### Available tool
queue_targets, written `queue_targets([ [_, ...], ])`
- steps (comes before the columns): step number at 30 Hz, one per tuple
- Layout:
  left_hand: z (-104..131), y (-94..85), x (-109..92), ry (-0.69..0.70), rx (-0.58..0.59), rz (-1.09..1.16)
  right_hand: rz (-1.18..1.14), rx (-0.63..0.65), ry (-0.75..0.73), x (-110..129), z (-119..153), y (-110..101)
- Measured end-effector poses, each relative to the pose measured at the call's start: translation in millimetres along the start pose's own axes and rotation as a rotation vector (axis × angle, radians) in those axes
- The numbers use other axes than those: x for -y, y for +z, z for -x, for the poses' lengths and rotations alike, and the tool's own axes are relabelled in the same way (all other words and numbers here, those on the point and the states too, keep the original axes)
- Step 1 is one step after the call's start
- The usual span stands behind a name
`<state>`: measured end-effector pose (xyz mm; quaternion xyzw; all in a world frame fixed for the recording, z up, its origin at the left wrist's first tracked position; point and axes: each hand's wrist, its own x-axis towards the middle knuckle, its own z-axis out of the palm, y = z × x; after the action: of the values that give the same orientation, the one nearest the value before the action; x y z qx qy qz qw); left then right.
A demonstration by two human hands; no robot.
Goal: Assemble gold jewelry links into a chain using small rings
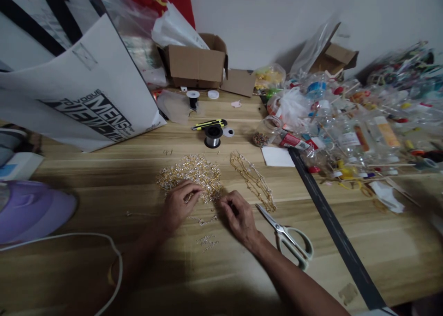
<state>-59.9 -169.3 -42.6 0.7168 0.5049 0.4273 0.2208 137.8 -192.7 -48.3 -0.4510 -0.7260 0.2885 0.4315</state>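
A loose heap of small gold and silver jewelry pieces (194, 170) lies mid-table. My left hand (180, 201) rests at its near edge, thumb and fingers closed together; whatever they pinch is too small to make out. My right hand (240, 217) is at the heap's right edge, its fingertips also pinched, with any held piece hidden. Between and below the hands lies a short chain with a ring (201, 222), and nearer me a few short silver chain pieces (207, 243). Gold beaded chains (254, 182) stretch out right of the heap. Scissors (285, 235) lie beside my right hand.
Behind the heap are a wire spool (212, 137), a yellow utility knife (209, 124) and a black thread spool (193, 99). A bead jar (266, 130) lies near many plastic bottles (349, 131). A white bag (83, 104) and a purple appliance (36, 210) with a cord stand left.
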Motion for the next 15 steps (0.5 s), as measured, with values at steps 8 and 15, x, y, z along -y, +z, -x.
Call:
queue_targets([
  [8, -3.2, -4.9, 5.9, 0.166, 0.123, -0.167, -0.040, -0.011, 0.072, -1.3, 0.7, 1.5],
  [15, -5.8, -7.6, -17.1, 0.199, 0.369, -0.445, -0.041, 0.010, 0.113, 0.5, 0.0, 0.2],
])
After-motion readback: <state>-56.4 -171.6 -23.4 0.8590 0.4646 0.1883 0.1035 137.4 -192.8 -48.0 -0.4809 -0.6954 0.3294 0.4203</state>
